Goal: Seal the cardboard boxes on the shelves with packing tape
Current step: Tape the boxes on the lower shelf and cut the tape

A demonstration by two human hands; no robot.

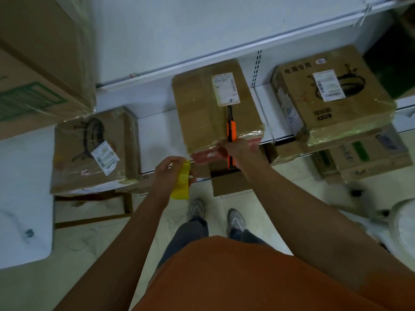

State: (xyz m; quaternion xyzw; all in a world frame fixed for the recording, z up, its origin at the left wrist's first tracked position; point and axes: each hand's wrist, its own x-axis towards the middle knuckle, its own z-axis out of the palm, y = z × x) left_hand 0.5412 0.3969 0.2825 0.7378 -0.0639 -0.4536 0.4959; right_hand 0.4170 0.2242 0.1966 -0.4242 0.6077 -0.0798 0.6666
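Two hands at middle cardboard box (208, 108): right hand (239, 149) grips orange utility knife (231, 133), left hand (170, 173) holds yellow object (182, 182), probably tape dispenser.

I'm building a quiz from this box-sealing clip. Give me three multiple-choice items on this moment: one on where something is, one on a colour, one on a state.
1. Where does the orange-handled tool lie?
A. On the floor
B. On top of the middle box
C. On the left box

2. What colour is the tape dispenser in the left hand?
A. Yellow
B. Blue
C. Black

3. What is the right hand doing?
A. Hanging idle
B. Lifting the right box
C. Touching the middle box's front edge

Answers:
1 B: the orange-handled tool rests on the middle box, below its shipping label.
2 A: the left hand grips a yellow tape dispenser.
3 C: the right hand rests at the box's taped front edge, by the tool's handle; blur hides whether it grips anything.
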